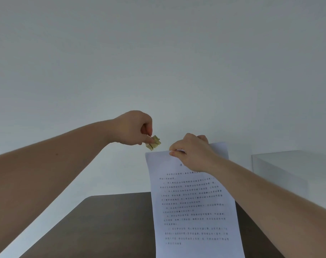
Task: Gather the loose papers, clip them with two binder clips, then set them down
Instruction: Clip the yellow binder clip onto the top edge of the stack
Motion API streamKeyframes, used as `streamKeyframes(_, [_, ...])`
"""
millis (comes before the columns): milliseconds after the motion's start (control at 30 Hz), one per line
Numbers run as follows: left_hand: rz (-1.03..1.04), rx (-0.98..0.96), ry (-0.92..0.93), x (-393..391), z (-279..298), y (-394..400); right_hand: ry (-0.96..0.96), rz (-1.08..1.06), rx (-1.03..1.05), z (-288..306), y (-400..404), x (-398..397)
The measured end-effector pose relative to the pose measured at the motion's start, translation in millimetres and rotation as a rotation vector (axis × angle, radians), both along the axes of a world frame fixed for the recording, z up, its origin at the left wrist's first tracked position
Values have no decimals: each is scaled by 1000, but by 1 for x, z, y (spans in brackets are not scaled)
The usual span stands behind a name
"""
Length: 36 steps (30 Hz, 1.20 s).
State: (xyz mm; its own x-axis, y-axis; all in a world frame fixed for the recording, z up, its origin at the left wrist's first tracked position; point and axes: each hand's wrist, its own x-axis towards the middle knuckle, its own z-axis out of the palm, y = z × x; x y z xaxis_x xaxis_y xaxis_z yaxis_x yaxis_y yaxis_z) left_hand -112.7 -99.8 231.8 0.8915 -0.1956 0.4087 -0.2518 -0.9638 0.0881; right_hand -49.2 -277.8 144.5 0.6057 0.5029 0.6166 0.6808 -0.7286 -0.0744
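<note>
The left hand (pixel 134 128) pinched a yellow binder clip (pixel 153 142) just beside the papers' (pixel 192 207) top left corner. The right hand (pixel 191 151) gripped their top edge, holding them upright above the dark worktop (pixel 102 226). A clear box (pixel 288 168) stood right.

Papers (pixel 192 205) cut off below; printed text blurred, unreadable.

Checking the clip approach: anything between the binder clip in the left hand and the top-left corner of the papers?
Nothing visible. The left hand pinches the binder clip just above the papers' top-left corner, with open air between. The right hand grips the top edge farther right, off that path.
</note>
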Motion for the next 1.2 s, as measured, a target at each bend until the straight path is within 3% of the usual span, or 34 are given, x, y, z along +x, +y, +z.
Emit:
streamKeyframes(300, [-29, 251, 124, 15, -3, -12, -31, 0, -20, -2, 0, 8])
streamKeyframes(767, [-50, 553, 161, 32, -9, -28, -10, 30, -20, -3, -4, 13])
streamKeyframes(1200, [-36, 472, 162, 39, -14, -33, -34, 29, 108, -16, -6, 26])
